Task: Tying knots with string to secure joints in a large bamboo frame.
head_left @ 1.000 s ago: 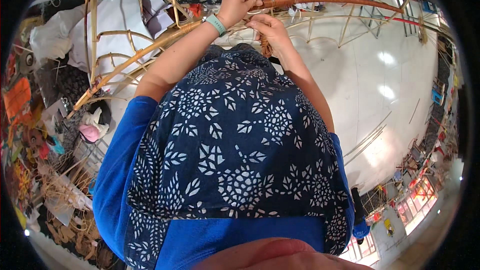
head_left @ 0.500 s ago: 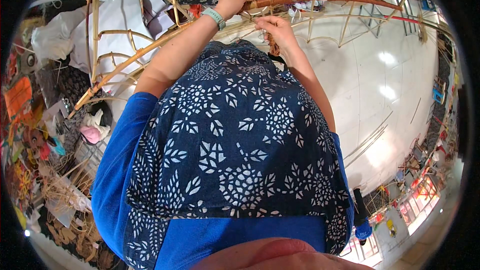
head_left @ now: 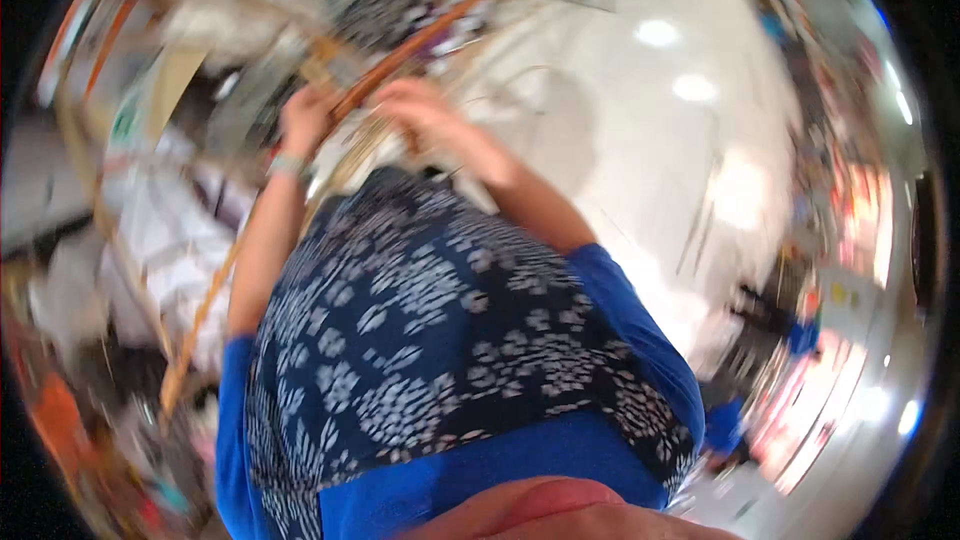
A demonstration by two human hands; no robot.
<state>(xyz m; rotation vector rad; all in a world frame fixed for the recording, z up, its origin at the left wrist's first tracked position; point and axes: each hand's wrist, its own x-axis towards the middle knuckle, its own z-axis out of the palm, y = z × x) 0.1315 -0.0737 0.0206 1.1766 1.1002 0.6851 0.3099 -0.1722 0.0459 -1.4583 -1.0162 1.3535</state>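
My left hand (head_left: 308,118) is closed round a long bamboo pole (head_left: 425,35), where its reddish-brown stretch begins; blur softens the fingers. My right hand (head_left: 428,110) is just right of it, close to the pole's underside, its fingers smeared by motion. A small brown bundle (head_left: 412,140) hangs below the right hand; whether the fingers hold it or its strand, I cannot tell. From the left hand the pole's paler lower part (head_left: 205,310) runs down beside my left forearm.
White sheets (head_left: 165,225) lie at the left, behind thin bamboo frame pieces (head_left: 110,210). A pale floor (head_left: 620,140) spreads to the right, with a few thin sticks (head_left: 698,215) on it. Orange material (head_left: 60,415) sits at the lower left amid clutter.
The view has swung and blurred; both hands and the pole now appear further left and lower, with the pole tilted more steeply. The left hand stays at the pole, the right hand beside it.
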